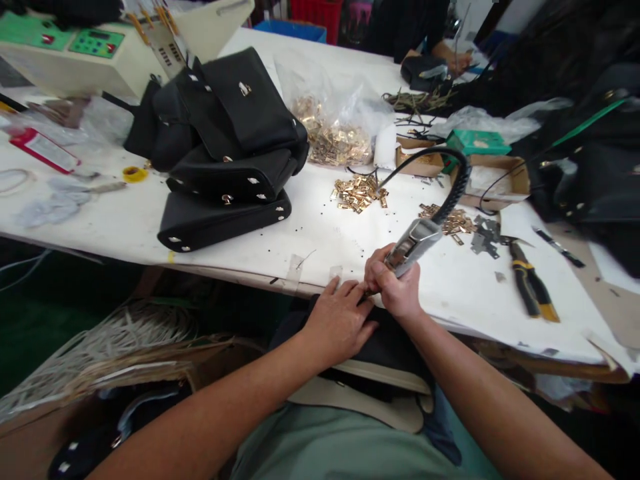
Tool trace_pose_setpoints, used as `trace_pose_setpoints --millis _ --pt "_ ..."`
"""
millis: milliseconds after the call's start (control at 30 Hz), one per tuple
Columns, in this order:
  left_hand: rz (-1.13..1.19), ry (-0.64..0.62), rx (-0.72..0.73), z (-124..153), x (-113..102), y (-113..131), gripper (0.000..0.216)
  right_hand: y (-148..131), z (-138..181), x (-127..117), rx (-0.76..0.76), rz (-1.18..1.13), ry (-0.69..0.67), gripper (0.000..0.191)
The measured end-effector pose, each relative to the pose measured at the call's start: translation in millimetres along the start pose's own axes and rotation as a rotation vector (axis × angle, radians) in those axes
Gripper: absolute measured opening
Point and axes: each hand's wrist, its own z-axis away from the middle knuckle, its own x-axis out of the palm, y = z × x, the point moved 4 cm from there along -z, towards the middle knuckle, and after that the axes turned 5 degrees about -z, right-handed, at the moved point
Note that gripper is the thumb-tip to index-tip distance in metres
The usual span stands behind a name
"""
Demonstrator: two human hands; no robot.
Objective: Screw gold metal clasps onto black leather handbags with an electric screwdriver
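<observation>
In my right hand [395, 283] is a silver electric screwdriver [415, 243], tilted, with a thick black cord curving from its top. Its tip points down at a black bag [380, 340] on my lap, against the table edge; the contact point is hidden by my fingers. Bent over the same bag, the fingers of my left hand [340, 323] grip it close to the tool's tip. Beige edges of the bag [380, 377] show below my hands. Beyond the tool, small gold metal plates [357, 193] lie in a loose pile.
Finished-looking black bags [225, 147] are stacked at left. A clear plastic bag [335, 127] holds gold fittings. Black-and-yellow pliers [533, 280], grey plates [485, 237] and a cardboard box [500, 180] lie right. Another person's hands [455, 59] work at the back. An open carton [140, 380] stands lower left.
</observation>
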Motion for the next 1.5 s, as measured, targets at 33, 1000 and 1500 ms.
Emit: trace_pose_setpoints --millis 33,1000,1500 --pt "-0.008 0.005 0.002 0.5 -1.0 0.5 0.040 -1.3 -1.1 -0.1 -0.015 -0.023 0.033 0.040" --pt "0.343 -0.094 -0.515 1.2 -8.2 -27.3 0.046 -19.5 1.8 -83.8 -0.220 0.939 0.118 0.030" --pt "0.443 0.469 0.031 15.7 -61.4 30.4 0.018 -26.2 170.4 -91.6 0.250 -0.115 -0.151 0.079"
